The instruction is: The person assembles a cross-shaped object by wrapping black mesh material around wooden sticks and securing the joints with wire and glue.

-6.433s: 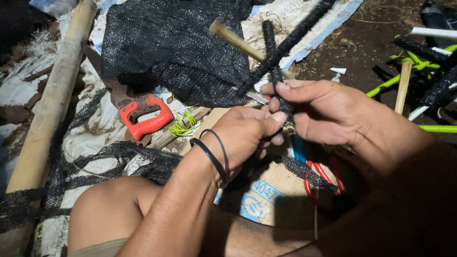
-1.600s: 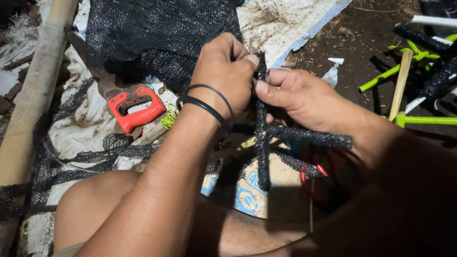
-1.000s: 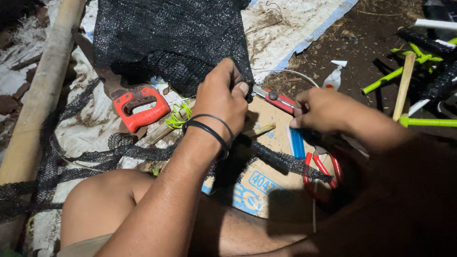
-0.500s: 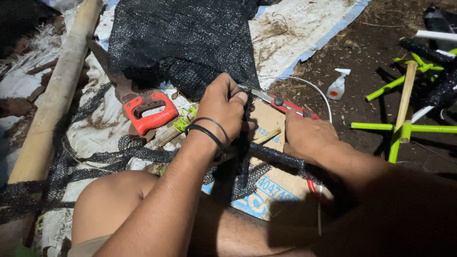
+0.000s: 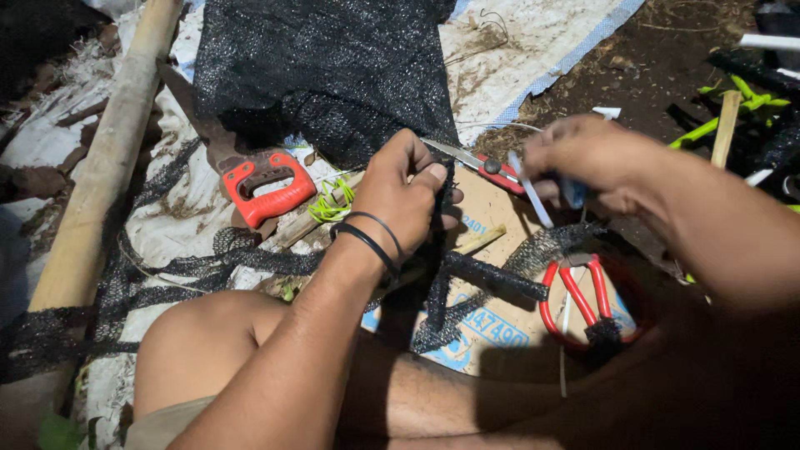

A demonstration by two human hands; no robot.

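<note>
Bamboo, pale and thick, makes up the long pole point(image 5: 100, 192) lying along the left edge, with strips of black mesh netting point(image 5: 208, 265) trailing across the white woven sheet point(image 5: 533, 42) beside it. Next to it a hand saw with a red plastic handle point(image 5: 267, 190) lies flat, blade pointing up-left, and a small tangle of yellow-green cord point(image 5: 330, 204) sits just beside the handle, both near the knee and within reach. A large folded heap of black shade net point(image 5: 325, 67) lies above them.

At the centre the left hand point(image 5: 400, 196), two black bands on its wrist, is closed in a pinch around the top of a cross of sticks wrapped in black netting point(image 5: 467, 275), holding it upright over a piece of printed cardboard point(image 5: 492, 321), probably to keep the wrapping taut at the joint. The cross looks dark, rough and tightly bound, one arm running right and slightly down, loose netting frayed at its ends.

To the right, the right hand point(image 5: 583, 154) is curled around red-handled scissors point(image 5: 483, 162), the metal blades pointing left toward the left hand's fingers point(image 5: 429, 175); the hand is blurred, so I cannot tell how far the blades are parted. A second pair of red-handled scissors point(image 5: 583, 292) lies on the cardboard below. Green-wrapped sticks point(image 5: 733, 100) lie on the soil far right.
</note>
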